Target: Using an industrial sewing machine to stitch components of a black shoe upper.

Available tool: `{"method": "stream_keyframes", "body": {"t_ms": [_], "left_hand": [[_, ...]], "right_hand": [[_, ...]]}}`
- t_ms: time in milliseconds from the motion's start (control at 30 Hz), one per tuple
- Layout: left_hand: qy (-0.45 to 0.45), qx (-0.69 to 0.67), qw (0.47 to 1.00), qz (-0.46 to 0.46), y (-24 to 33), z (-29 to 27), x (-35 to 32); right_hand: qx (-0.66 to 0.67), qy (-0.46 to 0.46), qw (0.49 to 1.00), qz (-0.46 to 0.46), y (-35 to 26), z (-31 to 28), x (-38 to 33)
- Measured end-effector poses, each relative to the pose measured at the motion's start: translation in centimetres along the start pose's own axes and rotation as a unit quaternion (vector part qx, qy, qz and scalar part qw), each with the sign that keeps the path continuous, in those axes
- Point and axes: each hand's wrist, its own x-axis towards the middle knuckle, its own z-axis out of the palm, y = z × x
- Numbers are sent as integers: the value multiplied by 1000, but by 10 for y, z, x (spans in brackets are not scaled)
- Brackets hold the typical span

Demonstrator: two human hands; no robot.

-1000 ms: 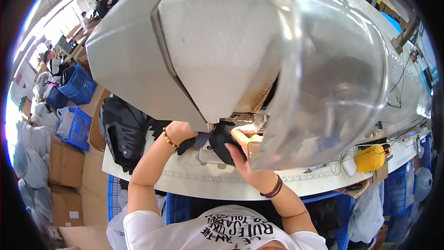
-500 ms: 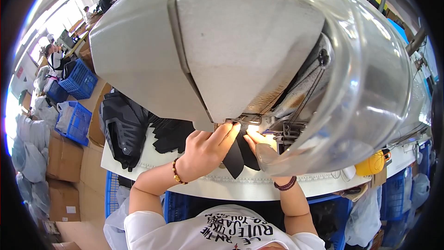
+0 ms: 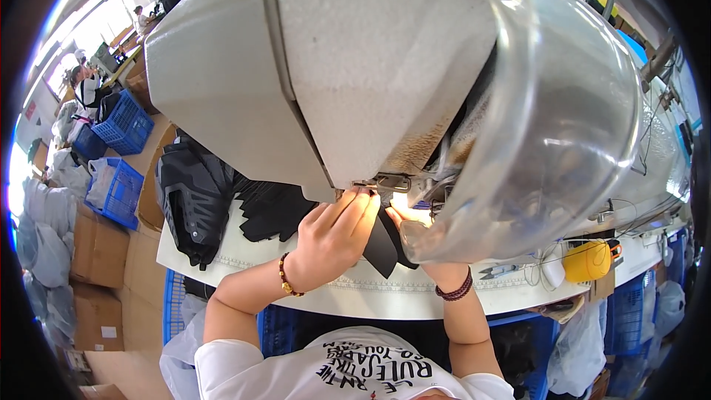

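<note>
A flat black fabric piece [image 3: 381, 250] lies under the head of a large grey sewing machine [image 3: 378, 67], its pointed ends hanging toward me. My left hand [image 3: 335, 235] has its fingers pressed together on the piece's far end, close to the needle area, which is mostly hidden behind my fingertips and the machine head. On the other side, my right hand [image 3: 412, 221] holds the piece's right edge under a bright work light. A clear curved shield [image 3: 570, 118] covers part of that hand, so only some of its fingers show.
Black-and-grey shoe uppers [image 3: 194, 204] and a fan of black pieces [image 3: 271, 209] lie left on the white table [image 3: 355, 292]. At the right is a yellow container [image 3: 587, 262]. Blue crates [image 3: 124, 122] and cardboard boxes [image 3: 105, 252] stand at the left; people work farther back.
The view has shifted slightly, so the machine and shield sit differently in it. The black piece's near tip has swung a little right and away from me. Both hands stay at the piece.
</note>
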Motion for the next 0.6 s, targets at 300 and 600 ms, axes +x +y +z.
{"method": "stream_keyframes", "body": {"t_ms": [300,600], "left_hand": [[-30,-14,999,25,-6,-9,-1],[-203,-340,914,-91,-77,10,-16]], "right_hand": [[41,8,999,-5,-3,3,-2],[52,-18,988,-145,-71,-45,18]]}}
